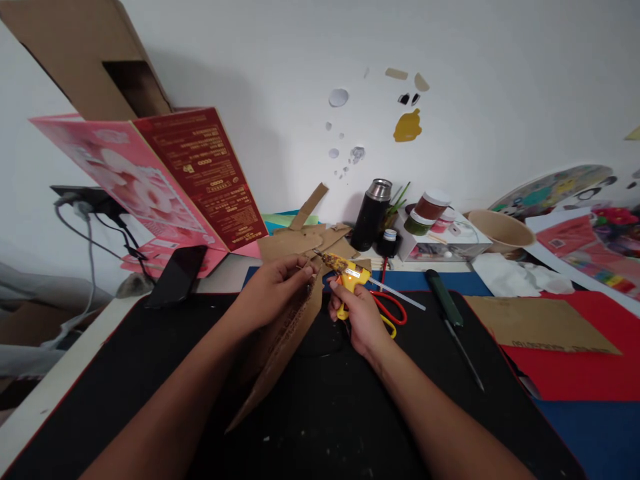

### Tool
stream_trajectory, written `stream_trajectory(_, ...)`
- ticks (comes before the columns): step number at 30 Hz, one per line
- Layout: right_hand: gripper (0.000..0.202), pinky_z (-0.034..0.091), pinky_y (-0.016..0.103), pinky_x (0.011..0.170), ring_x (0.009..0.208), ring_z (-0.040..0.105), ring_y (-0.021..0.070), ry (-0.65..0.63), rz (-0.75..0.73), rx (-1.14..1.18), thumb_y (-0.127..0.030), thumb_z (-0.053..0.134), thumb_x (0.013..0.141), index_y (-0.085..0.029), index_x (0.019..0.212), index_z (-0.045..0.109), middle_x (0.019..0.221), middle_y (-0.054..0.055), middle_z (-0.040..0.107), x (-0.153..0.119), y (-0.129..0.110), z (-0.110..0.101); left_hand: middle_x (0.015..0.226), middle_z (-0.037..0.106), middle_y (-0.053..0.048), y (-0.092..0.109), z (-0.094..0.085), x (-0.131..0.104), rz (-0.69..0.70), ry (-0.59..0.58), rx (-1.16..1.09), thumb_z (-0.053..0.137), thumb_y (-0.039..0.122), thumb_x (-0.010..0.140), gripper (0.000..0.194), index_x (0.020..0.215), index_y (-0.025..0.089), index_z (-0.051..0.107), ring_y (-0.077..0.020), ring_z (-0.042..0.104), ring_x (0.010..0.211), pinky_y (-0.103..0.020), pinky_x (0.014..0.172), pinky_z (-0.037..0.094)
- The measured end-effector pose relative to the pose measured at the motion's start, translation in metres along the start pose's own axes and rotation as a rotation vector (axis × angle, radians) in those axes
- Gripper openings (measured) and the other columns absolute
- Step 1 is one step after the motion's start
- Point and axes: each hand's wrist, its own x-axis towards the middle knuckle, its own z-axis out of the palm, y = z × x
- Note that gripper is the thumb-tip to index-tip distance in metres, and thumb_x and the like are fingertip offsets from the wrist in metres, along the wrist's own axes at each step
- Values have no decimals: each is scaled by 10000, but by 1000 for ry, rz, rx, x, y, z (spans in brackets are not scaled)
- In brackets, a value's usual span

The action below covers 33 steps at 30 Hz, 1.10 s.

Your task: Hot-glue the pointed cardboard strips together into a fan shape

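My right hand (356, 313) is wrapped round the handle of a yellow hot glue gun (354, 275), its nozzle pointing left and a clear glue stick (400, 295) jutting out of its back. With pinched fingers my left hand (275, 287) holds the upper end of a bent piece of cardboard (285, 357), which slants down toward me above the black mat. The glue gun's tip is close to the cardboard's top edge, beside my left fingertips; whether they touch, I cannot tell. Red-handled scissors (393, 308) lie just behind my right hand.
Cardboard scraps (287, 243) are piled at the back, near a black thermos (373, 213) and paint jars (425, 213). On the mat's right lies a green-handled utility knife (453, 320). A phone (177, 277) and a pink box (165, 180) stand on the left, with power cables (107, 230) behind.
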Motion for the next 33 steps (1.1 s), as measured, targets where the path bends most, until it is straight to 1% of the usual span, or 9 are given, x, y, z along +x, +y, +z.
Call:
stream_trajectory(8, 298, 381, 230, 442, 433, 505, 112, -13, -2, -9, -422, 789, 792, -159, 869, 672, 526, -57, 537, 0, 4, 0, 880, 705, -34, -4, 1, 1, -16, -51, -47, 557, 516, 926, 344, 919, 200, 691, -234, 616, 839, -355, 807, 477)
stream_trajectory(13, 310, 383, 230, 444, 433, 502, 111, -16, 0, -18, -435, 790, 788, -160, 873, 674, 522, -58, 532, 0, 3, 0, 1055, 746, -58, -7, 2, 2, -1, 22, -93, 614, 490, 902, 309, 1017, 220, 708, -260, 653, 997, -369, 897, 481)
stream_trajectory(15, 296, 382, 229, 448, 432, 500, 109, -20, -3, -22, -432, 781, 801, -163, 863, 673, 515, -59, 529, 0, 3, 0, 1036, 750, -59, -8, 2, 2, -6, 39, -110, 593, 503, 926, 330, 1040, 215, 705, -248, 658, 959, -362, 876, 487)
stream_trajectory(18, 287, 377, 226, 452, 434, 506, 107, -15, 3, -27, -426, 775, 813, -162, 872, 677, 515, -60, 531, -1, 4, 0, 936, 747, -57, -10, 1, 2, -22, 40, -87, 534, 522, 967, 363, 985, 198, 696, -226, 644, 854, -354, 822, 493)
stream_trajectory(23, 319, 383, 226, 444, 435, 513, 111, -20, 7, -27, -445, 789, 793, -160, 882, 679, 528, -58, 539, -1, 5, 0, 912, 738, -51, -10, 2, 2, -13, 34, -79, 538, 497, 972, 342, 936, 192, 688, -223, 647, 868, -357, 837, 494)
stream_trajectory(26, 319, 379, 226, 436, 430, 509, 112, -21, 7, -33, -452, 785, 792, -161, 863, 674, 516, -58, 535, -1, 5, 1, 897, 741, -47, -11, 5, 2, -26, 47, -125, 560, 526, 954, 358, 942, 192, 690, -220, 657, 831, -342, 779, 510)
stream_trajectory(29, 307, 382, 225, 439, 428, 507, 110, -21, 14, -35, -443, 782, 793, -163, 820, 660, 507, -55, 534, -2, 3, 1, 894, 748, -49, -13, 6, 3, -97, 76, -220, 587, 582, 924, 411, 1023, 194, 682, -200, 661, 715, -309, 653, 505)
stream_trajectory(31, 317, 384, 224, 440, 428, 507, 108, -18, 17, -28, -447, 789, 783, -161, 806, 654, 513, -52, 539, -2, 3, 1, 857, 746, -46, -17, 6, 4, -169, 51, -282, 588, 617, 907, 473, 1105, 193, 657, -189, 654, 619, -288, 564, 474)
stream_trajectory(33, 340, 382, 222, 436, 425, 505, 105, -9, 18, -11, -458, 802, 765, -155, 823, 659, 521, -55, 541, -2, 3, 1, 812, 738, -35, -23, 4, 6, -223, -3, -314, 599, 612, 893, 495, 1152, 192, 627, -191, 656, 578, -279, 529, 454)
